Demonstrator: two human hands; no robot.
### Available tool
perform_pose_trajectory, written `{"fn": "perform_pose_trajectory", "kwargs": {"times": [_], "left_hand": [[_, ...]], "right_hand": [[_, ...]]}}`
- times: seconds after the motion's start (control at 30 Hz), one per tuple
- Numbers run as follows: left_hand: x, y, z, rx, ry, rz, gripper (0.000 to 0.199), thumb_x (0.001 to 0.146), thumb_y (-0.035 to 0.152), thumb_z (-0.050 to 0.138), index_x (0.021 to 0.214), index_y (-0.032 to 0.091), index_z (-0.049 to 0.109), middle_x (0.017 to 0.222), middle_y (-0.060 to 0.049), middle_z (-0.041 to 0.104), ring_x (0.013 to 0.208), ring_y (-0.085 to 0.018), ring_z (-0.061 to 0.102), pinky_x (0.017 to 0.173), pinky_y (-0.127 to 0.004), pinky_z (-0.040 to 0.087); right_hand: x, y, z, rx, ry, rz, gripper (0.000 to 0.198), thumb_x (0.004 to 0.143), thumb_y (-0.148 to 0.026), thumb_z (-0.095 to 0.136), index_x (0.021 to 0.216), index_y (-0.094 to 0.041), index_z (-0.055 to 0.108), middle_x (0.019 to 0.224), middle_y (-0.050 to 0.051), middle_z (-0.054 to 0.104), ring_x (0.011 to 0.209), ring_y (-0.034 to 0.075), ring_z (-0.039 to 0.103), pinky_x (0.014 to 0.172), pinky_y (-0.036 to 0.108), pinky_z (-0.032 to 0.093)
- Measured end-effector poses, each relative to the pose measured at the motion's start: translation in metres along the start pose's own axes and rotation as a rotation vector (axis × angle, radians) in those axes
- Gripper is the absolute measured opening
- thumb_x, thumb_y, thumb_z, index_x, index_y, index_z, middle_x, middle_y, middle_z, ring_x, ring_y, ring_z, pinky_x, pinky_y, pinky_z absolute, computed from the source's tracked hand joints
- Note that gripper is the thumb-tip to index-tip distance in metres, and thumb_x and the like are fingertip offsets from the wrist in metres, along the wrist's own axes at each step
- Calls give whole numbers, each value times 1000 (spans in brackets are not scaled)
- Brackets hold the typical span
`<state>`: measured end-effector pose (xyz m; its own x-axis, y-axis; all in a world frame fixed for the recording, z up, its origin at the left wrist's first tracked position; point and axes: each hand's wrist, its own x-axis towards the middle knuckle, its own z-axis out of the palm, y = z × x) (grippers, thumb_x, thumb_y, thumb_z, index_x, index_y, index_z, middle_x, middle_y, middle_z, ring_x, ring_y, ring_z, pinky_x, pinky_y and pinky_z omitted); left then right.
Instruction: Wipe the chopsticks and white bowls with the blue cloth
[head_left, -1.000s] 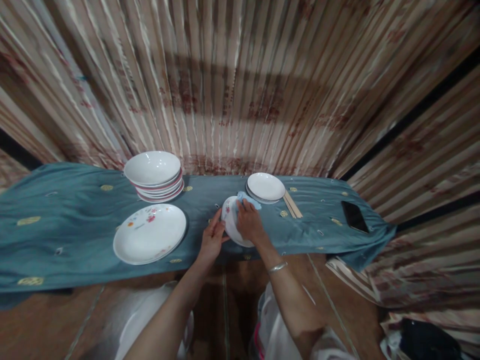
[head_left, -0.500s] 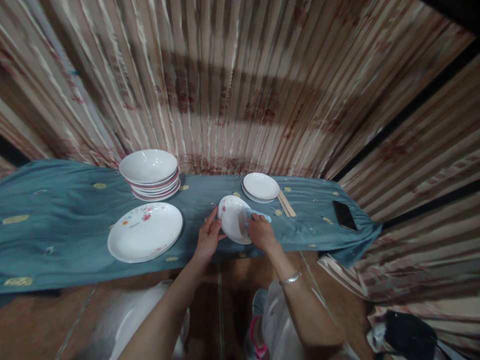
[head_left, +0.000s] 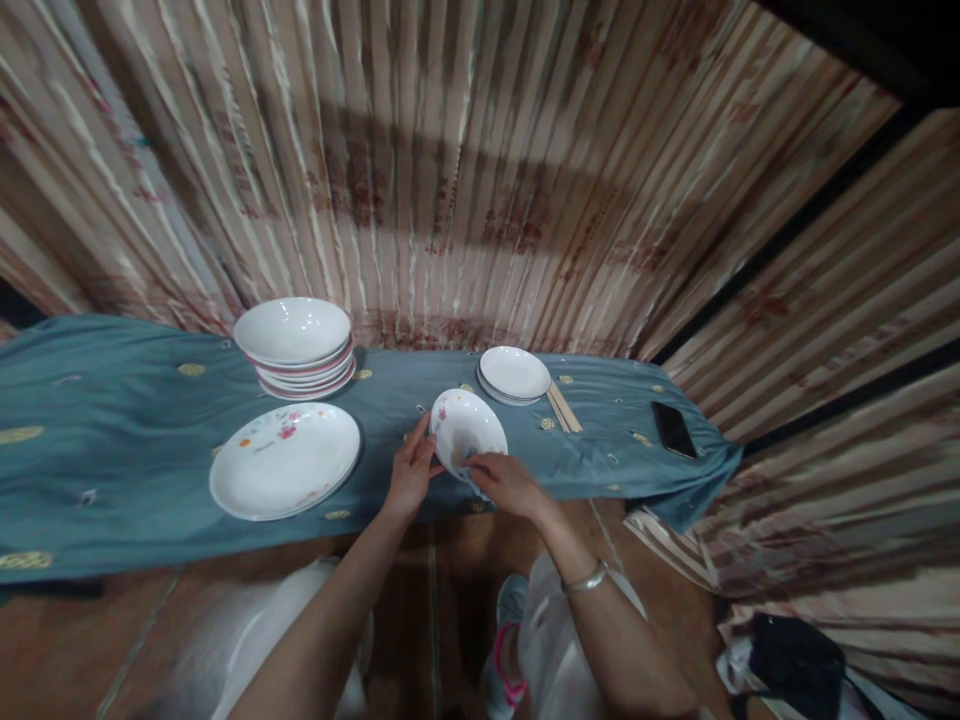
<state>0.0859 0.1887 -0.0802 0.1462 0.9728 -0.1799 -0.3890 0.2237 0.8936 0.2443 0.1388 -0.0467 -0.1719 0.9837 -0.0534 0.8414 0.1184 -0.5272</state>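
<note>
A small white plate [head_left: 471, 425] with red flowers on its rim is tilted up above the front of the table. My left hand [head_left: 412, 468] grips its left edge, thumb at the rim and fingers behind. My right hand [head_left: 506, 482] is closed on a light blue cloth [head_left: 477, 484] pressed to the plate's lower inner side; most of the cloth is hidden by the fingers. Just behind stands a short stack of small white plates [head_left: 514, 372]. Left of my left hand lie large oval flowered plates [head_left: 289, 465], one on another.
At the back left rises a stack of white bowls and plates [head_left: 294, 335]. Wooden chopsticks [head_left: 564, 408] lie right of the small plates, and a black phone [head_left: 673, 430] rests near the right end of the blue-green tablecloth [head_left: 150, 420]. A striped curtain [head_left: 420, 170] hangs behind.
My right hand has slid the cloth from the plate's right side down to its lower edge. The left hand keeps its hold. The view has shifted slightly.
</note>
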Motion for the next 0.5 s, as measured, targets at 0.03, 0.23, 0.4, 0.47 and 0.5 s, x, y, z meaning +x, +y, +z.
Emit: {"fn": "perform_pose_trajectory", "kwargs": {"times": [0.03, 0.23, 0.4, 0.47, 0.5], "left_hand": [[0, 0, 0, -3, -3, -2, 69, 67, 45, 72, 130, 24, 54, 113, -7, 63, 97, -24, 62, 74, -40, 58], [0, -1, -1, 31, 4, 8, 70, 68, 46, 71, 132, 23, 52, 118, -9, 64, 100, -26, 63, 70, -33, 57], [4, -7, -5, 48, 37, 78, 61, 70, 42, 71, 126, 21, 58, 124, -8, 63, 112, -27, 58, 84, -34, 53], [5, -8, -6, 64, 45, 122, 55, 71, 40, 70, 123, 21, 61, 126, -8, 62, 119, -27, 54, 93, -35, 48], [6, -9, -7, 76, 47, 134, 53, 72, 39, 69, 122, 22, 61, 128, -7, 61, 121, -27, 52, 96, -35, 46]], "right_hand": [[1, -2, 1, 54, 13, -8, 28, 90, -23, 45, 107, -20, 67, 108, 5, 70, 102, 20, 63, 94, 34, 43], [14, -9, 13, 407, 82, -84, 30, 86, -24, 48, 109, -20, 67, 110, 4, 70, 101, 20, 64, 92, 35, 46], [23, -12, 28, 574, 169, -108, 38, 83, -28, 53, 118, -16, 62, 114, 8, 67, 104, 20, 62, 95, 37, 45], [23, -16, 32, 568, 201, -120, 41, 81, -26, 54, 121, -17, 60, 120, 8, 64, 110, 20, 59, 100, 37, 42], [23, -18, 33, 556, 212, -127, 42, 81, -25, 54, 122, -17, 58, 123, 8, 63, 113, 20, 57, 102, 37, 40]]}}
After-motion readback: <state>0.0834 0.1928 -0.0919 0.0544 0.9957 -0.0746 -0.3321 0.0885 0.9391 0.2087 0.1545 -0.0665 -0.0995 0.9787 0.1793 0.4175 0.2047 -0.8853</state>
